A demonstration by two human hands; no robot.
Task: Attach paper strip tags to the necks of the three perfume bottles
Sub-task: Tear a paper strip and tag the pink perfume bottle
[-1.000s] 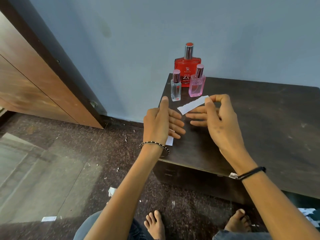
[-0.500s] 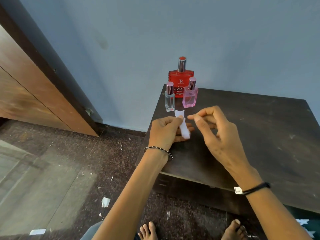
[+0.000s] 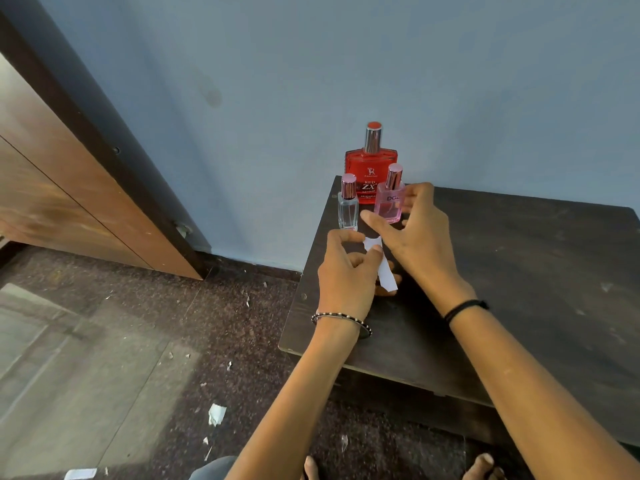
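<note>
The left hand (image 3: 346,275) pinches the paper strip (image 3: 386,275) in the middle of the frame, ready for a bottle neck. The right hand (image 3: 419,237) is spread wide and holds nothing, reaching around the pink bottle (image 3: 389,202), maybe to steady it. The clear bottle (image 3: 348,211) and the red bottle (image 3: 370,164) crowd close on the desk (image 3: 519,289) and could get bumped.
</note>
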